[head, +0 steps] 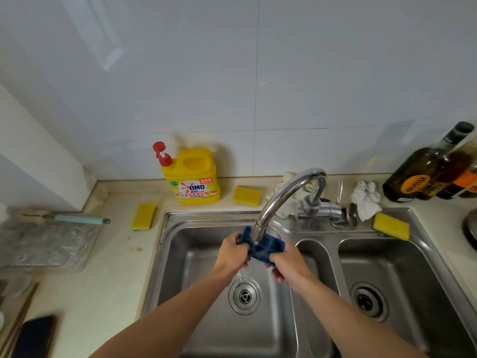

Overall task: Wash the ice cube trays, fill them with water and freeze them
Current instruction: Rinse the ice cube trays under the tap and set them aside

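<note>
Blue tray (265,250): under tap (281,197), over left sink (206,254), gripped at both ends by left hand (233,254) and right hand (289,262). Worktop (113,267): 3 sponges (143,216), yellow detergent (193,177).

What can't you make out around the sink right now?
Head view only.
The blue tray: ends covered by the left hand and right hand, middle by the tap.
The bottles: cut off by the right edge.
The clear plastic item at left: blurred, unidentifiable.
</note>
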Demonstrator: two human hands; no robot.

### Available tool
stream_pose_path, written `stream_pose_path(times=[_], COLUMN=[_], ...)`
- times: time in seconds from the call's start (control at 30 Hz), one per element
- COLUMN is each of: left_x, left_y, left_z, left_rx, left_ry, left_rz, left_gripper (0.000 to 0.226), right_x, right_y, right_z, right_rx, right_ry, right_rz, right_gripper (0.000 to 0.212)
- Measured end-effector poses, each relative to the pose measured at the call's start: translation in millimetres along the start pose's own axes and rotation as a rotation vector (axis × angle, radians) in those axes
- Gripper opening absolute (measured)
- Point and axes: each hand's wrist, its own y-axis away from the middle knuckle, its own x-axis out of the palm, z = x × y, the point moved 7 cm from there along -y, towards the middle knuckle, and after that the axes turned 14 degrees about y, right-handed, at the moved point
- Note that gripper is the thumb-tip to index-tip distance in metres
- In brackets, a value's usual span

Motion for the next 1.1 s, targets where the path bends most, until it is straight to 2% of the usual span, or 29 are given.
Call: stream_pose_path(times=[0.17, 0.37, 0.5, 0.63, 0.8, 0.97, 1.03, 1.1], left_x=[-8, -11, -15, -17, -5, 6, 12, 16], left_y=[2, 1, -4, -8, -8, -6, -2, 3], left_z=[-3, 0, -1, -8, -7, -3, -1, 1], left_rx=[0.069, 0.076, 0.071, 0.095, 0.052, 0.029, -0.011, -0.052], left_ry=[0.085, 0.241, 0.154, 0.066, 0.076, 0.101, 0.204, 0.295], left_rz=[-0.082, -0.147, -0.197, -0.182, -0.120, -0.030, 0.072, 0.171], left_gripper=[0.032, 0.064, 0.076, 0.076, 0.053, 0.035, 0.038, 0.051], right_x=[9, 21, 30, 22, 23, 17, 13, 11], right_y=[-3, 2, 3, -1, -2, -3, -4, -4], right_z=[1, 13, 6, -4, -2, 7, 6, 5], right_rx=[0.024, -0.043, 0.003, 0.056, 0.027, -0.024, -0.016, -0.017], right_ry=[-0.064, -0.047, -0.134, -0.235, -0.057, 0.048, 0.049, 0.040], right_rz=[-0.002, 0.071, 0.167, 0.178, 0.158, 0.042, 0.022, 0.019], right_gripper=[0.012, 0.014, 0.028, 0.014, 0.017, 0.015, 0.014, 0.014])
